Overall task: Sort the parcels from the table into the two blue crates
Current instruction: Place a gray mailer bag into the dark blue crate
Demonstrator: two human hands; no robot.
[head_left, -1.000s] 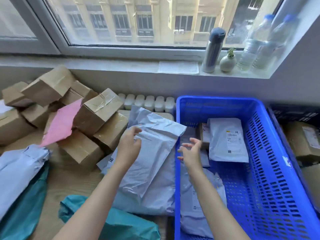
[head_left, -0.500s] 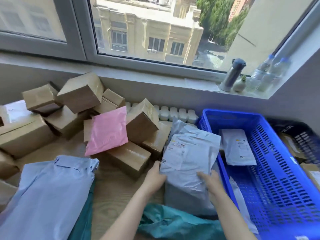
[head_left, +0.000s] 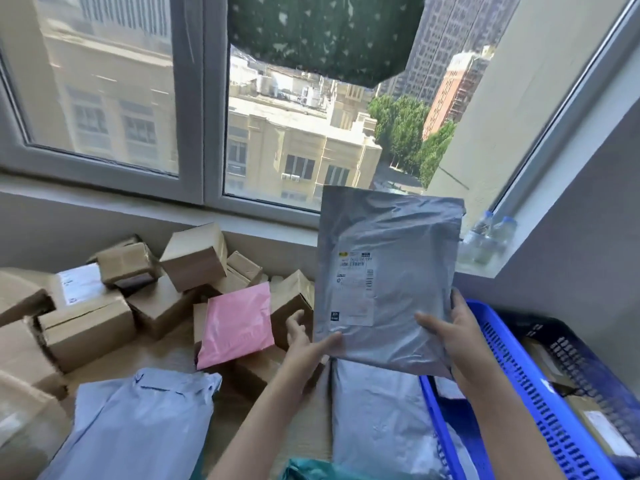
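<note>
- Fingers (head_left: 329,341) of the left hand (head_left: 306,348) pinch the lower-left corner of the flat grey plastic mailer bag (head_left: 388,271), which is held upright above the wooden desk (head_left: 162,355).
- I judge it light, floppy and slick; the lower corners suit best.
- Right hand (head_left: 460,332) clasps its lower-right edge, near the blue slotted plastic crate (head_left: 512,386).

The boxes (head_left: 194,261) are sitting heaped at the back left of the table (head_left: 166,353), below the windowsill (head_left: 104,202), with a soft mailer (head_left: 237,323) leaning against their front. Nearer, on the left, a flat bag (head_left: 138,424) is lying on the tabletop. The left hand (head_left: 304,344) and right hand (head_left: 457,337) are holding a parcel (head_left: 388,282) upright over another bag (head_left: 377,420), which is lying against the near crate (head_left: 519,393). The second crate (head_left: 581,368) is sitting to its right. Bottles (head_left: 488,237) are standing on the sill behind.
</note>
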